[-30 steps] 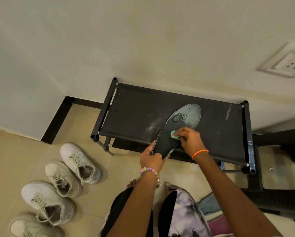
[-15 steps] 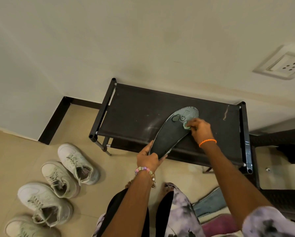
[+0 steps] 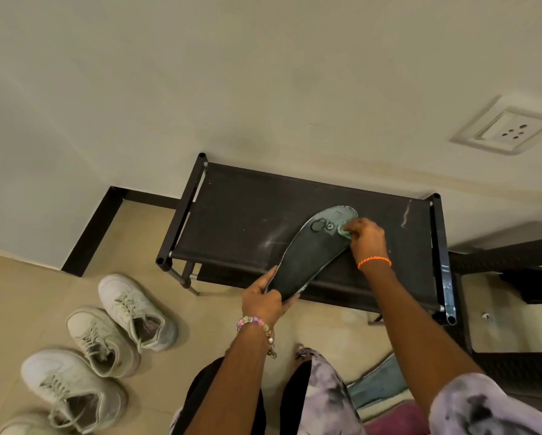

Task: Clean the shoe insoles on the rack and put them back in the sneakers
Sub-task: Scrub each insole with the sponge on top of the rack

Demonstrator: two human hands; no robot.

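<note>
A dark insole (image 3: 310, 255) with a pale green far end lies slanted over the front of the black shoe rack (image 3: 238, 221). My left hand (image 3: 265, 301) grips its near end, thumb along the left edge. My right hand (image 3: 365, 238) pinches a small green cloth (image 3: 344, 229) and presses it on the insole's far end, beside the printed round marks. Several white sneakers (image 3: 134, 310) stand on the tiled floor to the left of the rack.
The rack stands against a cream wall with a socket plate (image 3: 508, 131) at the upper right. A dark wicker piece of furniture (image 3: 514, 372) sits to the right of the rack. Blue and pink fabric (image 3: 379, 387) lies on the floor by my legs.
My right hand with the cloth has slid from the middle of the insole up to its far end. My left hand has kept its grip on the near end.
</note>
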